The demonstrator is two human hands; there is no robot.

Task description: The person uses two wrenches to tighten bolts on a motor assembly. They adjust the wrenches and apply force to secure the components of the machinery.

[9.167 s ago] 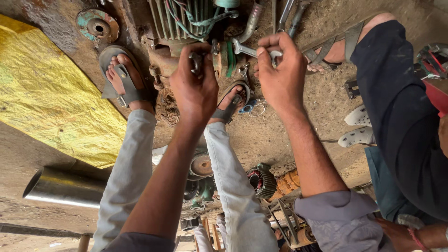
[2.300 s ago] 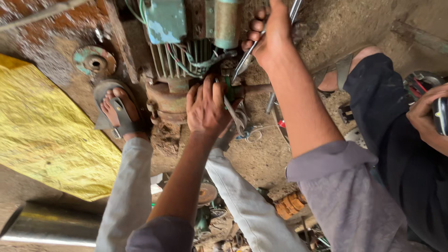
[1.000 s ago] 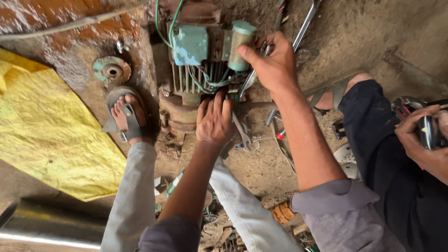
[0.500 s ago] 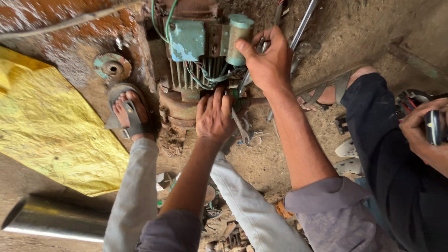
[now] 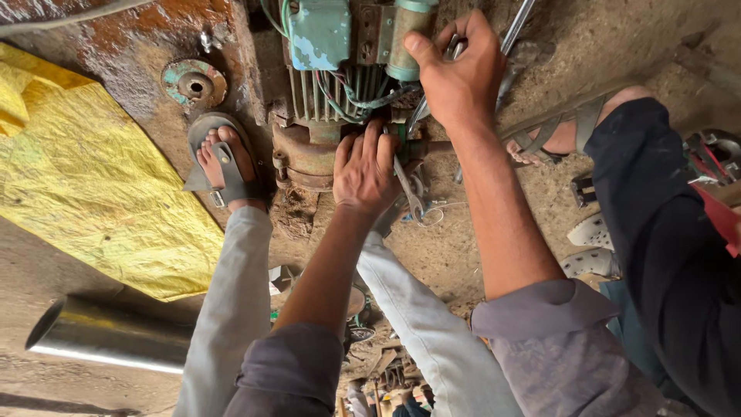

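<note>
Upper centre of frame: your right hand (image 5: 455, 73) grasps a spanner (image 5: 513, 27) angled up-right beside the green motor (image 5: 347, 69), while your left hand (image 5: 367, 166), nearer, presses open-fingered on its rusty end housing (image 5: 305, 158).

Motor (image 5: 340, 69) at top centre on the ground, left hand (image 5: 365, 166) on its lower end, right hand (image 5: 457, 73) just right holding a wrench (image 5: 515, 23), sandalled foot (image 5: 224, 162) left of motor, sheet (image 5: 85, 185) far left, pipe (image 5: 108, 336) below it
</note>
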